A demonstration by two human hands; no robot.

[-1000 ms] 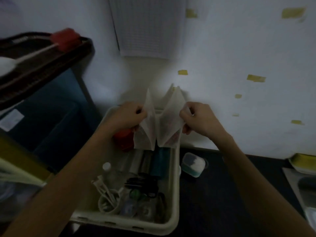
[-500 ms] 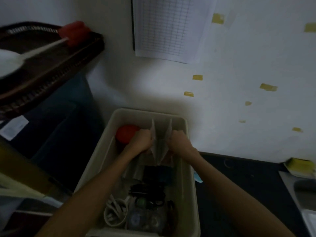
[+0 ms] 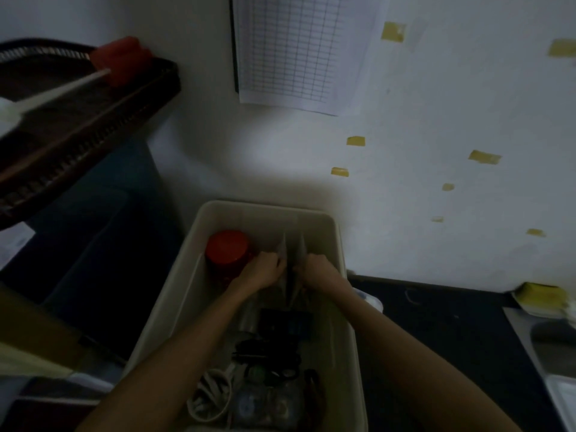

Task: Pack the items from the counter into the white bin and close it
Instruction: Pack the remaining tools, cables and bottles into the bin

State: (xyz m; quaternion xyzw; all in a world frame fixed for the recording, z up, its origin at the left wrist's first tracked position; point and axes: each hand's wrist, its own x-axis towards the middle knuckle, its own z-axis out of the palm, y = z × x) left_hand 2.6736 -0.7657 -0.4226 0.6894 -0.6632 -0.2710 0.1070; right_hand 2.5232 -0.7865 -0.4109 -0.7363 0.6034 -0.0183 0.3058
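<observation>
**Head view: both hands on packets inside the bin**

Left hand [image 3: 263, 271] and right hand [image 3: 316, 271] each pinch pale flat packets [image 3: 293, 257], standing upright at the white bin's [image 3: 341, 244] far end, beside a red-lidded jar [image 3: 229, 247].

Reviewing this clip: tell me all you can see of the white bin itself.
The white bin is an open-topped, rectangular, off-white tub, seemingly plastic, with rounded corners and a rolled rim. It stands upright against the wall beside the dark counter. No lid shows on it. Both forearms reach in; the left hand and right hand grip pale folded sheets inside, beside a red-lidded jar.
</observation>
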